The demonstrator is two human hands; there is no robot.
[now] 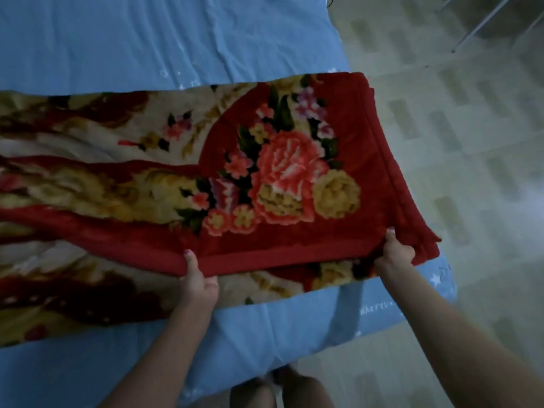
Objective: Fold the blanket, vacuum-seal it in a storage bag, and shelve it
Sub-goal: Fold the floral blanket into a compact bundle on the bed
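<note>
Now, blanket (pixel 265 172): lay folded lengthwise across the blue bed sheet (pixel 147 39), red floral, its right end at the bed's edge.
Left hand (pixel 197 285): pinched the blanket's near red hem, thumb on top.
Right hand (pixel 396 254): gripped the same hem near the blanket's right corner, well apart from the left hand.
Floor (pixel 471 142): tiled, right of the blanket.

Blue sheet (pixel 382 316) — white script "Wherev…", cut off.

A dim room: blue-sheeted bed (pixel 147 39) beside a pale patterned tile floor (pixel 471 142).
</note>
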